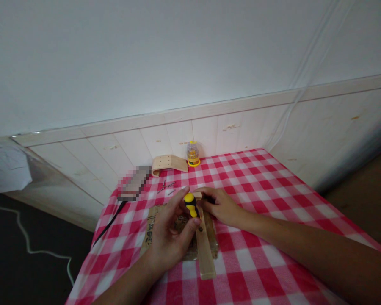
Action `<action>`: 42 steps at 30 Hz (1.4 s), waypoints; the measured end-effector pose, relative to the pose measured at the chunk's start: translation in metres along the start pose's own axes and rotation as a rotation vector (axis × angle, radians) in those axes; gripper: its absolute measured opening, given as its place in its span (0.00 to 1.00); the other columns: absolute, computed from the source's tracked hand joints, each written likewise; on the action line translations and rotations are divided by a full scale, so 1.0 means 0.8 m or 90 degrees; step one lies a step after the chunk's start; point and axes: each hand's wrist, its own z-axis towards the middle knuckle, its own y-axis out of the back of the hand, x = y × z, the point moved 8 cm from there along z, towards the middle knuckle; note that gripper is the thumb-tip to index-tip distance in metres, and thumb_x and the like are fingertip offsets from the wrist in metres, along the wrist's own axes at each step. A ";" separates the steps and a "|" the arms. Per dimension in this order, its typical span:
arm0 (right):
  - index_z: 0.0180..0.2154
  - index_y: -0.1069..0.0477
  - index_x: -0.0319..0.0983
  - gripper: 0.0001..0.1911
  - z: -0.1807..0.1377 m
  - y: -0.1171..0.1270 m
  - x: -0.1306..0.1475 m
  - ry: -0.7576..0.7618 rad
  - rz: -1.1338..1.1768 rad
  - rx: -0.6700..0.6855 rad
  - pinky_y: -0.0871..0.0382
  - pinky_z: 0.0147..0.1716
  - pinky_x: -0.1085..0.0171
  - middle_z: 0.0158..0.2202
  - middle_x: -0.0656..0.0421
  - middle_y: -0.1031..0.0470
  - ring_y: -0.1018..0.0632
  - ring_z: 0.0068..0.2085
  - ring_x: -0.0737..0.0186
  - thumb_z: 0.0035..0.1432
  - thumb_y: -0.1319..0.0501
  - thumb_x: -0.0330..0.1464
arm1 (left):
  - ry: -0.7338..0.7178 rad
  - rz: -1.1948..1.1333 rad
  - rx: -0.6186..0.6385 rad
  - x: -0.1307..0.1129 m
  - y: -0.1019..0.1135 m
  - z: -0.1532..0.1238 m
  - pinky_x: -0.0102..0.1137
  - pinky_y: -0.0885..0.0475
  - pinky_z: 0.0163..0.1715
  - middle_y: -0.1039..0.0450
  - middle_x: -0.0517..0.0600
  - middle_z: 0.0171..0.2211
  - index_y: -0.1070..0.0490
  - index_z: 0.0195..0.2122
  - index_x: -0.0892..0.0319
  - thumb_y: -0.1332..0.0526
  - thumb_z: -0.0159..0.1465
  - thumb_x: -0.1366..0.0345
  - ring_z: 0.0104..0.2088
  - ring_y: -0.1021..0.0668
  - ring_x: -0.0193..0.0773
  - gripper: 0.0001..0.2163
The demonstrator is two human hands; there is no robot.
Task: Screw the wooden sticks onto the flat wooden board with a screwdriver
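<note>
Currently, left hand (169, 235): thumb and fingers pinching a yellow-and-black screwdriver (191, 206), tilted over a wooden bar (205, 254).
Right hand (224, 205): fingers closed on the bar's far end.
Wooden bar: lying across a brown printed packet (150, 222) on the checkered cloth (257, 271).
Farther back: loose metal fasteners (169, 185), a bent wooden piece (165, 163).

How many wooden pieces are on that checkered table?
2 visible: the curved piece at the back, left of the clear, yellow-based container, and the long strip between the left hand and right hand. The hands may hide more.
</note>
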 end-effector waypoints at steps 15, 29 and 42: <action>0.44 0.21 0.38 0.09 -0.002 0.002 0.002 0.006 -0.005 -0.023 0.28 0.37 0.64 0.39 0.56 0.18 0.20 0.39 0.58 0.62 0.38 0.30 | 0.071 -0.121 -0.121 0.015 0.006 0.011 0.28 0.21 0.40 0.19 0.49 0.44 0.35 0.65 0.50 0.30 0.65 0.67 0.41 0.16 0.36 0.28; 0.44 0.20 0.38 0.11 0.000 0.002 0.005 0.016 -0.009 -0.013 0.27 0.40 0.62 0.41 0.56 0.16 0.18 0.41 0.57 0.62 0.38 0.27 | 0.085 0.043 -0.076 0.028 0.010 0.003 0.33 0.19 0.41 0.21 0.52 0.49 0.34 0.66 0.49 0.30 0.64 0.65 0.43 0.17 0.40 0.29; 0.44 0.20 0.38 0.11 0.000 0.002 0.006 0.012 -0.005 -0.017 0.27 0.39 0.62 0.41 0.56 0.16 0.19 0.40 0.57 0.60 0.37 0.27 | 0.072 0.086 -0.047 0.027 0.007 0.005 0.37 0.23 0.46 0.21 0.53 0.47 0.34 0.64 0.53 0.34 0.67 0.66 0.46 0.19 0.42 0.25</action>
